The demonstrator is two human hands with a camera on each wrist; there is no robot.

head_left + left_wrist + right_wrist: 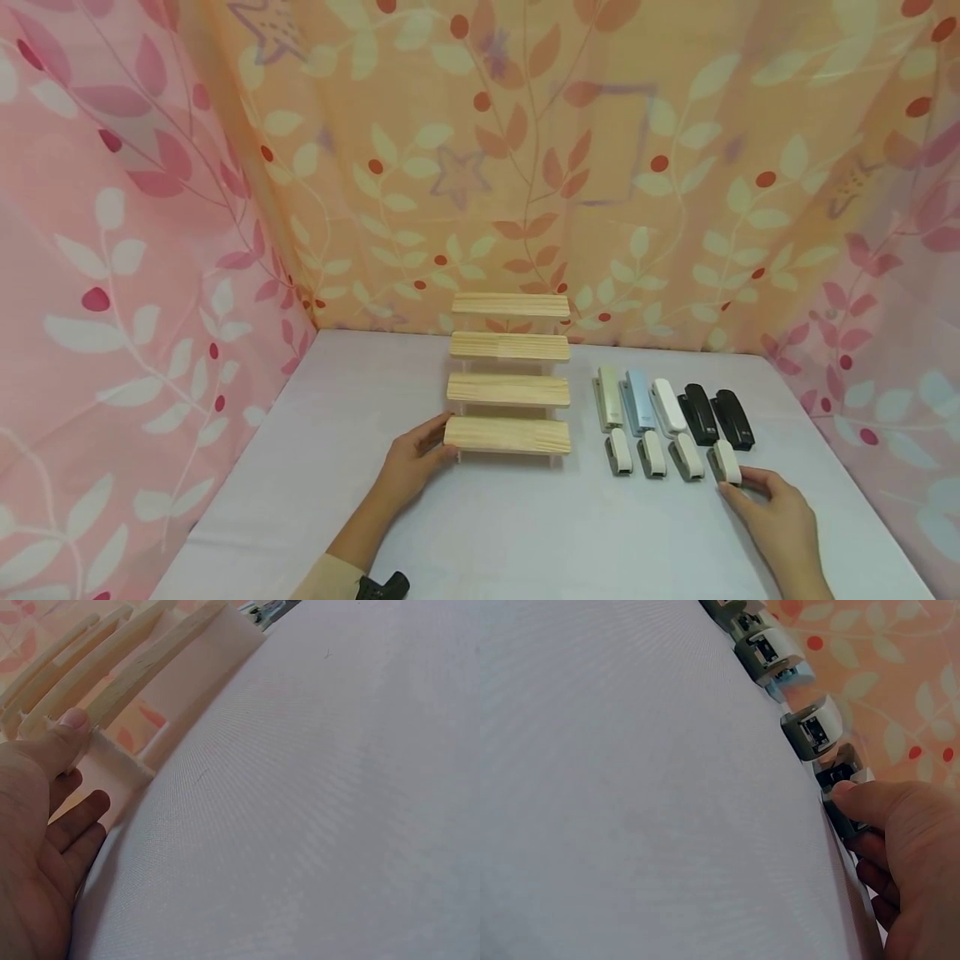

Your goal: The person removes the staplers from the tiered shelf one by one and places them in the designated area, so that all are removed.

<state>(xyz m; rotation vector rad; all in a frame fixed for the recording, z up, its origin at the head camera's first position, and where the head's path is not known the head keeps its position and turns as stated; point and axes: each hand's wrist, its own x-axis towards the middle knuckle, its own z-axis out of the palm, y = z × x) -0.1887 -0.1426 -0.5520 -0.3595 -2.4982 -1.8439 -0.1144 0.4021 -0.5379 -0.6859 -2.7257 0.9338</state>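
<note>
A stepped wooden stand [508, 390] with pale slats stands at the middle of the table. My left hand [417, 460] grips the left end of its lowest slat [506, 435]; in the left wrist view the thumb [73, 720] lies against that end, and the other fingers are lower and partly curled. To the right, my right hand [780, 517] pinches the small white stapler [725, 461] at the right end of the front row. In the right wrist view the thumb [847, 787] covers part of this stapler. It appears still low, close to the table.
More small white staplers [652, 455] line the front row. Behind them lie longer staplers: a green one [610, 398], a blue one [639, 402], a white one [668, 406] and two black ones [699, 414]. Patterned cloth [390, 208] hangs around the white table [585, 542].
</note>
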